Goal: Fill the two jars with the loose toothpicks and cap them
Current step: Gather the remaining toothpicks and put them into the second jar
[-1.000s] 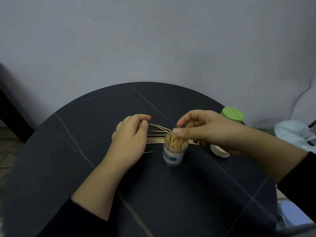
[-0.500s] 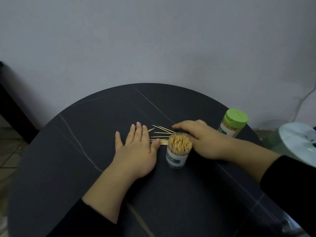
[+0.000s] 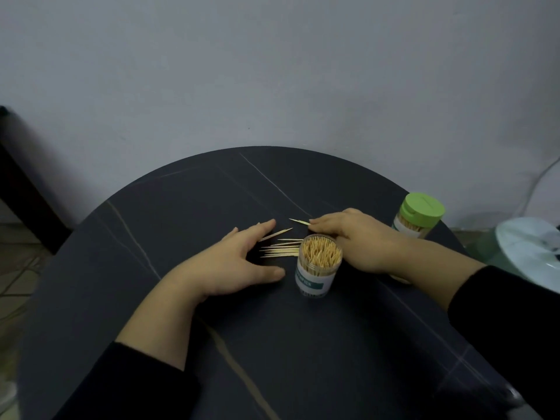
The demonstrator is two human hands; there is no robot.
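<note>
The round dark worktop (image 3: 181, 225) has a matte, stone-like face crossed by thin pale veins. On it the left hand (image 3: 239, 268), which lay flat and palm down half a second ago, has rolled up onto its edge. Its fingers are straight and together, its thumb is spread wide toward the jar, and it holds nothing. The move has uncovered the left ends of the loose toothpicks (image 3: 281, 250). These are slim pale wooden slivers with pointed tips, lying roughly parallel in a small fan between the two hands, just behind the open jar (image 3: 316, 268). That jar is a clear upright cylinder with a white and green label, uncapped and packed to the rim with toothpicks standing on end. Behind it the right hand (image 3: 354, 241) is about where it was, palm down. Its fingers are stretched out together and flat, and their tips rest on the end of the farthest toothpick. Near the worktop's right edge stands the capped jar (image 3: 418, 216), its smooth round lid light green. A white rounded object (image 3: 527, 253) lies beyond the worktop.
</note>
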